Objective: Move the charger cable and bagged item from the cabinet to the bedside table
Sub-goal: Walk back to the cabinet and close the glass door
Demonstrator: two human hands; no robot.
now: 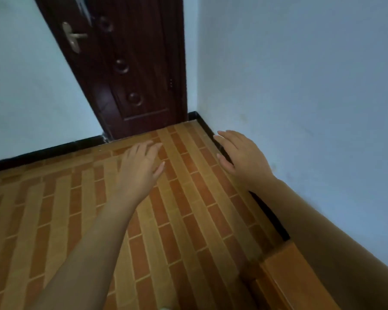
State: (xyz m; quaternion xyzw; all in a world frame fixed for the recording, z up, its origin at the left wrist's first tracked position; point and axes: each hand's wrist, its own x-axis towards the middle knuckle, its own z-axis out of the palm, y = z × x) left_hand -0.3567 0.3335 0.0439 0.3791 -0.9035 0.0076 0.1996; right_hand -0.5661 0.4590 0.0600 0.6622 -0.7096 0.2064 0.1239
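**Both hands out flat and holding nothing, near the door corner**

Nearest to us, at the lower right, sits the corner of a wooden furniture top (296, 278), orange-brown, set against the pale blue right-hand wall (311, 86). We cannot tell whether it is the cabinet or the bedside table. Our right forearm crosses above it.

Of the charger cable and the bagged item we can say only that neither is in this view, so we cannot tell where they lie.

The floor (188, 224) runs ahead of us in a brick pattern of red and ochre strips. Both bare arms reach forward over it, palms down. Our left hand (139, 168) hangs over the floor with its fingers straight and slightly spread and the thumb out to the side; it grips nothing. Our right hand (240, 155) hovers in front of the black skirting (269, 211) at the foot of the right wall, fingers straight and close together, thumb apart, also holding nothing. The two hands are well apart.

Beyond the fingertips the skirting turns the corner and runs along the far wall. There a dark brown door (139, 63) stands shut, with round bosses down its panel and a brass lever handle (73, 38) high on its left side.
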